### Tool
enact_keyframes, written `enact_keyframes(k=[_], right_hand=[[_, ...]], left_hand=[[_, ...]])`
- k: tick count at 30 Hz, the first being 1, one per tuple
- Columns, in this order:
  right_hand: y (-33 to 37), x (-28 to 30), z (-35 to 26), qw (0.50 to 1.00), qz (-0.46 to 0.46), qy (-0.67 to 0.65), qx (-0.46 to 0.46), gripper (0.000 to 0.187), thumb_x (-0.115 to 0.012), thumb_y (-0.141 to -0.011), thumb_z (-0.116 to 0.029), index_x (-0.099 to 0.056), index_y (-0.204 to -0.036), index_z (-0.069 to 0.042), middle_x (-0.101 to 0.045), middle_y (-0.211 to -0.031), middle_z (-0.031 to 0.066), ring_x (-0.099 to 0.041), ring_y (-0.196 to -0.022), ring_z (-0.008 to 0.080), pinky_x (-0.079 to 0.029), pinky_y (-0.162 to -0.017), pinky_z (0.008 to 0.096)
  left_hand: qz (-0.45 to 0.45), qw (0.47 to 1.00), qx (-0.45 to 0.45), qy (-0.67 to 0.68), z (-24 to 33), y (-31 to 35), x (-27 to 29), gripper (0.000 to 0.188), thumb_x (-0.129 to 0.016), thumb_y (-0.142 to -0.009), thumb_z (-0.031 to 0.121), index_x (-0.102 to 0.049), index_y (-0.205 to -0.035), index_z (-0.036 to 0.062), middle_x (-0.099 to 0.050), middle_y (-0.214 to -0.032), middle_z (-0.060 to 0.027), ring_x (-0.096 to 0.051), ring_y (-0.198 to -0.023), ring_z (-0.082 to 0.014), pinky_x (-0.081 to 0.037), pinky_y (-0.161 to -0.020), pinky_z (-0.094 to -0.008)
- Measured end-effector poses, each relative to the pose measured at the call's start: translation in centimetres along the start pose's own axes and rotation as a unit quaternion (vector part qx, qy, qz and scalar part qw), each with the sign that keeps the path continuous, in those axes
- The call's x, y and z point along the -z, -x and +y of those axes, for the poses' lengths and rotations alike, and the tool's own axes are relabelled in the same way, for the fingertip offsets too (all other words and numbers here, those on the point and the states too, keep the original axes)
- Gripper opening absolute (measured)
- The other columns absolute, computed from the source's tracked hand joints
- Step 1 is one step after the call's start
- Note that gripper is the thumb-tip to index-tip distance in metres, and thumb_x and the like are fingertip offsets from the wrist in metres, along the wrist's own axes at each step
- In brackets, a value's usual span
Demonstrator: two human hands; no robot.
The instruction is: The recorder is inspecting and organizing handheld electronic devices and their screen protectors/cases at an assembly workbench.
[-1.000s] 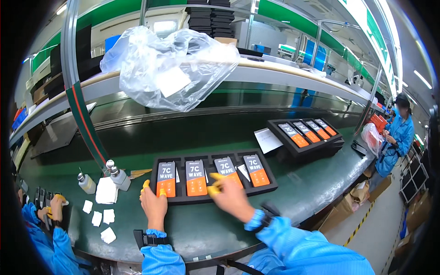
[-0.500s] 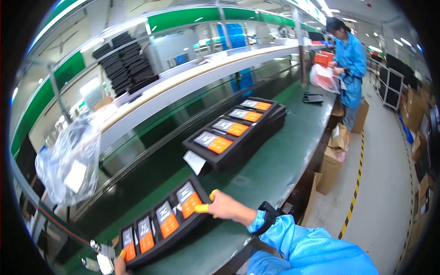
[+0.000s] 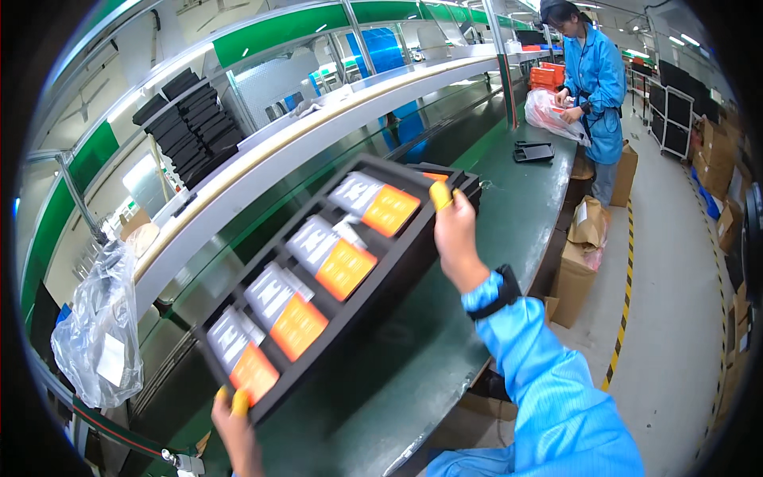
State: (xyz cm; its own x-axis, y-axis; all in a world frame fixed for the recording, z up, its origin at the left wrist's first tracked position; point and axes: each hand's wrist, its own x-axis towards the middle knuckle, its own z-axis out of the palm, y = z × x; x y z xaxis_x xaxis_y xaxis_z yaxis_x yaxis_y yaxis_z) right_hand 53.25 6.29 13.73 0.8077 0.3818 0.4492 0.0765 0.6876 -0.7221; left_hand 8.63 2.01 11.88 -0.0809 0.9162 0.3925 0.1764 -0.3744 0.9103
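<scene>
Green conveyor belt (image 3: 509, 207) runs toward the upper right of the frame. Above it, the left hand (image 3: 234, 421) and right hand (image 3: 455, 238) clamp opposite ends of a black tray (image 3: 397, 266) of four orange-and-grey boxes (image 3: 318, 258).

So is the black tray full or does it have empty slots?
Full: the black tray shows four slots, each holding a grey and orange box.

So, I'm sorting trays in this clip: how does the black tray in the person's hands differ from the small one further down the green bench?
The held tray is lifted and tilted, gripped by both hands, with four grey-and-orange packs; the far tray lies flat on the bench, untouched, apparently empty. Both are black.
</scene>
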Motion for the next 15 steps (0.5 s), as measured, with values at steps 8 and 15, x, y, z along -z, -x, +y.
enact_keyframes(k=[8,15], right_hand=[[-13.8,2.8,7.8,0.848,0.013,0.516,-0.119,0.078,-0.043,-0.091,-0.068,-0.034,-0.151,-0.019,-0.043,-0.147,0.0216,-0.034,-0.139,0.0431,-0.022,-0.114,0.0542],[-16.1,5.7,11.9,0.886,-0.022,0.457,-0.076,0.076,-0.054,-0.089,-0.061,-0.036,-0.149,-0.017,-0.045,-0.146,0.0221,-0.033,-0.141,0.0378,-0.016,-0.117,0.0523]], left_hand=[[-0.005,0.992,0.026,-0.127,-5.3,-7.6,-16.7,0.046,-0.055,-0.101,0.030,-0.053,-0.128,-0.0075,-0.054,-0.127,-0.0172,-0.052,-0.114,-0.0230,-0.041,-0.097,-0.0346],[-0.004,0.994,-0.024,0.102,-1.3,-2.5,-22.8,0.073,-0.065,-0.096,0.022,-0.022,-0.150,-0.0018,-0.046,-0.138,-0.0126,-0.045,-0.124,-0.0197,-0.032,-0.109,-0.0313]])
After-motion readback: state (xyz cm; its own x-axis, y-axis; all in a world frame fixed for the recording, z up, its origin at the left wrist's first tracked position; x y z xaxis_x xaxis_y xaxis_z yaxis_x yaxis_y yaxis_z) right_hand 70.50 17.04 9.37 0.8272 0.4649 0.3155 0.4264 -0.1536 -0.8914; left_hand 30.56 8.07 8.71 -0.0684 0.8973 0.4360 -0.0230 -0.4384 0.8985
